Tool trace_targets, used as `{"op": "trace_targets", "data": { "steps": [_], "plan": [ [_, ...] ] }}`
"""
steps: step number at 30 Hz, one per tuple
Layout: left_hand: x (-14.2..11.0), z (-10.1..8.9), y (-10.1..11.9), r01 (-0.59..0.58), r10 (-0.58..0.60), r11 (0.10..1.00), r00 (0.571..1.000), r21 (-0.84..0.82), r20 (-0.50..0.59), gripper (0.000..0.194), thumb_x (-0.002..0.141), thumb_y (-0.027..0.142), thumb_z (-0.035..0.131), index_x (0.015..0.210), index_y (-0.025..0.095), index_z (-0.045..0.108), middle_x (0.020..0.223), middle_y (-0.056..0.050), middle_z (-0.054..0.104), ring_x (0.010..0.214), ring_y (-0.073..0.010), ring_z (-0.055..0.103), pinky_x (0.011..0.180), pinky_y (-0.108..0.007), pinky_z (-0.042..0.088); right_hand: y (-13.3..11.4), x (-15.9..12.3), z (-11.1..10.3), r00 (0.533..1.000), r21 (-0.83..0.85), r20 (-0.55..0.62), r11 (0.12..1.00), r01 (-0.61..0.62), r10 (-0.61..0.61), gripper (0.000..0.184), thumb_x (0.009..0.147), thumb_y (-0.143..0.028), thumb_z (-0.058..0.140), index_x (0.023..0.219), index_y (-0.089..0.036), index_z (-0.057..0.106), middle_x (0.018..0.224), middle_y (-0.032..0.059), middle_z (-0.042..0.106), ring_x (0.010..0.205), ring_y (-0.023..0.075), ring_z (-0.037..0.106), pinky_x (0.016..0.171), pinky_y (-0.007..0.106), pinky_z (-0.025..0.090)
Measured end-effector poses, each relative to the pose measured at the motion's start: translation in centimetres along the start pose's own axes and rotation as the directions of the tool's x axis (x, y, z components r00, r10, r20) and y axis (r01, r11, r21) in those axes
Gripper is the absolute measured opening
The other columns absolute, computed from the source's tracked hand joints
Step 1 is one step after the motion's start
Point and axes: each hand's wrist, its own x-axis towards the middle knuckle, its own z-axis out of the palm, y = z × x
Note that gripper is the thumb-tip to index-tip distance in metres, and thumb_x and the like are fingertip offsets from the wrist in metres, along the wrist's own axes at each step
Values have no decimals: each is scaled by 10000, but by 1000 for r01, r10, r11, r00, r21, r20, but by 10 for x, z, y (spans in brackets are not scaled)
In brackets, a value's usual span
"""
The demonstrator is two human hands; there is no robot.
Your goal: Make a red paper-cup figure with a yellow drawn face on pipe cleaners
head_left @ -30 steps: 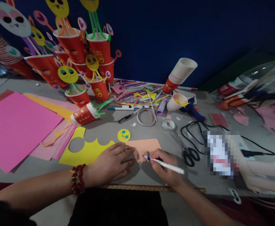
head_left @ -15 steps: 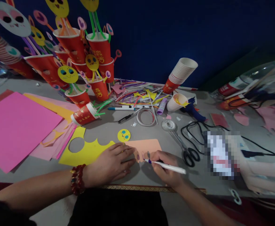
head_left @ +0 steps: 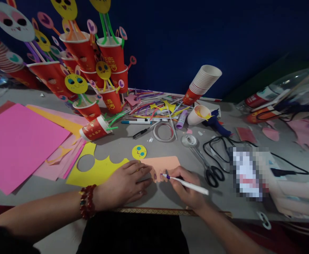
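My right hand (head_left: 187, 187) grips a white marker (head_left: 190, 185) with a purple tip, which touches the peach paper (head_left: 167, 163). Small oval outlines are drawn along that paper's lower edge, some with purple inside. Flat on the paper's left side lies my left hand (head_left: 129, 181), fingers stretched out, a beaded bracelet on its wrist. Partly beneath it is a yellow sheet (head_left: 101, 169) with round cutouts. Just above my left hand rests a yellow paper disc (head_left: 139, 152) with a drawn face.
Red paper cups (head_left: 110, 102) with paper rabbit faces stand at the back left. Scissors (head_left: 211, 173), a tape roll (head_left: 163, 132) and a blue glue gun (head_left: 219, 125) with a black cord lie rightward. A pink sheet (head_left: 22, 141) covers the left side.
The marker's tip has shifted slightly up and left on the peach paper, inside one of the ovals. My left hand has stayed in place.
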Motion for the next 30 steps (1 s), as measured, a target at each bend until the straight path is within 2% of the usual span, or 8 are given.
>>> {"op": "trace_targets", "data": {
  "steps": [13,30],
  "plan": [
    [2,-1,1,32,-31,999,999,-14,28,318,949,387,602,1214,215,646,1402,-86,591,1276,-266,527,1127,-434,383,1,-1,0,1000,-66,10,998,14,-14,156,820,-183,518,676,-237,541,542,-50,545,475,124,497,497,227,362],
    [0,1,0,16,-16,1000,1000,-10,-5,305,937,362,614,1207,227,654,1382,-83,605,1277,-260,528,1120,-433,392,-5,2,-3,998,-42,34,998,46,-45,186,793,-169,486,624,-244,468,518,-45,512,464,129,470,488,240,353]
  ]
}}
